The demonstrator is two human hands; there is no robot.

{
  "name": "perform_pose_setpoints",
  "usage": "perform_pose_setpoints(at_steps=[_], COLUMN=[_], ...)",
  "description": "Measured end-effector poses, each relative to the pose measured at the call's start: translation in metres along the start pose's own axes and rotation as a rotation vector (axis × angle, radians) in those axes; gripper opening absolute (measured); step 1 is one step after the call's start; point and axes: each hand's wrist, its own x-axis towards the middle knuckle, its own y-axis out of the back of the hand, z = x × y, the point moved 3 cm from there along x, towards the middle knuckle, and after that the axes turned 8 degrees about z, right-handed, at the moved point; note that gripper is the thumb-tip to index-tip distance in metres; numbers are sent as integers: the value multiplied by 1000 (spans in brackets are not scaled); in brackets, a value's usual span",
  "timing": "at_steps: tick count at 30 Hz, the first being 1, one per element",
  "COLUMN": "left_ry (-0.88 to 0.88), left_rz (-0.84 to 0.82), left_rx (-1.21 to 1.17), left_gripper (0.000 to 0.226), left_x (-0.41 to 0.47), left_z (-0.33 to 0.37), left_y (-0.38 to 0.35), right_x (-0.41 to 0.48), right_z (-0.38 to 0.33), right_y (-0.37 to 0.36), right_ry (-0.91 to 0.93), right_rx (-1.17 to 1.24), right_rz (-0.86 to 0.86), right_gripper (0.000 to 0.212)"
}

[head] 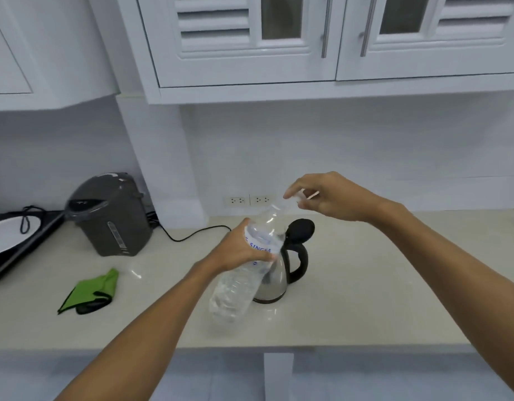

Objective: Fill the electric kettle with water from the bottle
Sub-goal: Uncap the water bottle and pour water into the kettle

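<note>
A clear plastic water bottle [238,287] with a white and blue label is tilted, neck pointing up and to the right. My left hand [238,251] grips it around the label. Just above the neck, my right hand [328,196] hovers with fingertips pinched on a small pale thing that looks like the bottle cap. Behind the bottle on the beige counter [366,285] stands the steel electric kettle [282,273], with a black handle on its right. Its black lid stands open. The bottle hides the kettle's left side.
A dark grey hot-water dispenser [111,215] stands at the back left, its black cord [192,234] trailing toward the wall sockets [250,200]. A folded green cloth [90,292] lies front left. A black appliance with a white plate [6,238] sits at the far left. Wall cabinets hang overhead.
</note>
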Motion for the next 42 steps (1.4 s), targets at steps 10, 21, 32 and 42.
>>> perform_pose_setpoints(at_steps=[10,21,32,42], left_ry=[193,333,298,274], left_rz=[-71,-194,-236,-302], left_rx=[364,657,834,940], left_gripper=[91,104,107,98], left_x=[19,32,44,50], left_z=[-26,-34,-43,-43], left_y=[24,28,33,25], right_x=[-26,-34,-38,-36], right_z=[41,64,70,73], right_y=[-71,-91,-94,-94], right_ry=[-83,-141,-167,-182], right_rx=[62,121,138,153], right_rz=[-47,-73,-76,-78], right_gripper=[25,25,26,27])
